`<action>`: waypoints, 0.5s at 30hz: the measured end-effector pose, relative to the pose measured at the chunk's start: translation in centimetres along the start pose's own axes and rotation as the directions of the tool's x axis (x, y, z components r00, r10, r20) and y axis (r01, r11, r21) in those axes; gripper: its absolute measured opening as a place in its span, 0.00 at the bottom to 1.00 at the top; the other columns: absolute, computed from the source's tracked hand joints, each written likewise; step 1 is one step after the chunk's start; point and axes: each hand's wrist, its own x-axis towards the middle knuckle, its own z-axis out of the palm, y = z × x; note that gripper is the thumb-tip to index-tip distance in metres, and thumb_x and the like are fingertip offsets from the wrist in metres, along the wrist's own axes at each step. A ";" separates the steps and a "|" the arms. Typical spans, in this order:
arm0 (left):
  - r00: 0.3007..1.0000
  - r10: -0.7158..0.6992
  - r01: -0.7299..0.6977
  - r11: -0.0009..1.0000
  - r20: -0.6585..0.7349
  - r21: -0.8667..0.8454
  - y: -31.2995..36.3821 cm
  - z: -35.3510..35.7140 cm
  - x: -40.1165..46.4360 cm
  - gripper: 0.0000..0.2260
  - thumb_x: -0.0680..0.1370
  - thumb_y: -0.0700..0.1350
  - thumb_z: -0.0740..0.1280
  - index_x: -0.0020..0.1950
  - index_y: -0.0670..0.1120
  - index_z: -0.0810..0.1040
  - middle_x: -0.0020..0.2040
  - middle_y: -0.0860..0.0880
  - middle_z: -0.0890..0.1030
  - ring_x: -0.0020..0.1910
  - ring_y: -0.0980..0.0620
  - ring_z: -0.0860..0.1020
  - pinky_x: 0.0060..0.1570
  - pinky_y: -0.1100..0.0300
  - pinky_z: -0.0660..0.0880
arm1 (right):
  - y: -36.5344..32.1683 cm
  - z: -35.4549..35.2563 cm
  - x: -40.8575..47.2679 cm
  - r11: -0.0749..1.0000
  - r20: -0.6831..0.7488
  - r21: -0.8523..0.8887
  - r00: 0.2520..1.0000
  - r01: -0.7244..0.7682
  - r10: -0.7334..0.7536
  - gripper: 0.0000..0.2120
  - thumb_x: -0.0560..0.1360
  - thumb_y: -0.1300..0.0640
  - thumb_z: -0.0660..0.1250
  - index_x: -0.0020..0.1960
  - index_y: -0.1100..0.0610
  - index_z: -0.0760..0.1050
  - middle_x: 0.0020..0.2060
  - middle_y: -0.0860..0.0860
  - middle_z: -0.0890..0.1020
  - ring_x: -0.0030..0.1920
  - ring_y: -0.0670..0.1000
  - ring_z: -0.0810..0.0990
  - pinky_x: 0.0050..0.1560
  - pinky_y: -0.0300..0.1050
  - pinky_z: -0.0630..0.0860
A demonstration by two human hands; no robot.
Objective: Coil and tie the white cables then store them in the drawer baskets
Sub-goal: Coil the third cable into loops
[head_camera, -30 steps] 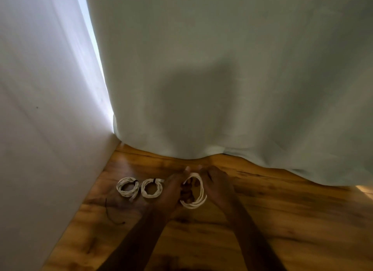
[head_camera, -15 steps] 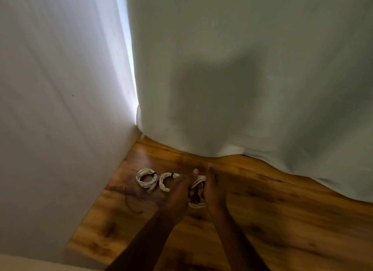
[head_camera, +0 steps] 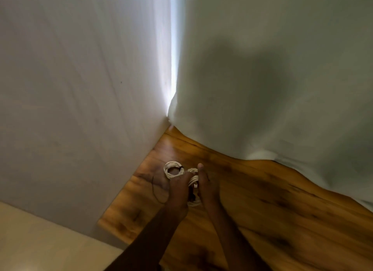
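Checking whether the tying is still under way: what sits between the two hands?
Head view: a white cable coil sits between the left hand and right hand.

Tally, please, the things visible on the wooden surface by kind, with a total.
White cable coils: 3 — one lying free, one partly hidden behind the hands, one held between the left hand and right hand.
Thin black ties: 1.
Total: 4

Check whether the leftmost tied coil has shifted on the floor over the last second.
No. The leftmost coil lies just beyond the black strand, near the wall, as before; only the camera swung.
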 end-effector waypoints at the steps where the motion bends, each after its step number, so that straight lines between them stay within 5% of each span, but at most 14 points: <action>1: 0.999 0.018 -0.018 1.000 -0.033 0.003 0.1 -1.1 0.5 0.08 0.76 0.45 0.67 0.46 0.42 0.83 0.45 0.38 0.84 0.45 0.39 0.83 0.45 0.45 0.77 | 0.3 0.9 0.3 0.999 0.060 -0.005 0.998 -0.034 0.034 0.24 0.84 0.49 0.59 0.34 0.57 0.80 0.32 0.58 0.84 0.34 0.53 0.83 0.36 0.47 0.76; 5: 0.984 0.087 -0.064 0.988 -0.156 0.142 -0.1 -6.2 2.3 0.10 0.75 0.47 0.69 0.47 0.41 0.83 0.42 0.40 0.84 0.41 0.41 0.83 0.39 0.45 0.80 | 1.8 3.9 0.8 0.986 0.266 -0.071 0.950 -0.151 0.164 0.33 0.83 0.38 0.53 0.46 0.65 0.82 0.40 0.61 0.85 0.43 0.52 0.85 0.44 0.48 0.79; 8: 0.939 0.003 0.029 0.996 -0.344 0.088 -0.6 -10.5 3.1 0.12 0.75 0.45 0.69 0.39 0.38 0.83 0.32 0.41 0.80 0.29 0.46 0.76 0.28 0.56 0.72 | 2.8 5.3 0.4 0.985 0.269 -0.135 0.954 -0.103 0.137 0.16 0.85 0.52 0.58 0.47 0.56 0.81 0.41 0.48 0.83 0.39 0.36 0.80 0.41 0.31 0.73; 12: 0.872 0.000 0.024 0.999 -0.490 0.043 -1.3 -14.9 3.5 0.09 0.73 0.39 0.68 0.35 0.37 0.82 0.29 0.43 0.75 0.28 0.48 0.72 0.24 0.60 0.68 | 4.8 7.4 -0.2 0.920 0.245 -0.391 0.967 0.027 0.076 0.06 0.78 0.54 0.67 0.48 0.54 0.83 0.43 0.49 0.84 0.44 0.47 0.81 0.44 0.42 0.74; 15: 0.825 -0.042 0.063 0.998 -0.564 0.019 -1.7 -17.0 3.9 0.10 0.73 0.38 0.66 0.32 0.39 0.78 0.28 0.44 0.72 0.28 0.49 0.69 0.25 0.61 0.66 | 6.3 9.3 -0.6 0.743 0.296 -0.663 0.945 0.098 0.139 0.13 0.75 0.47 0.68 0.57 0.50 0.82 0.53 0.50 0.84 0.55 0.53 0.82 0.55 0.47 0.77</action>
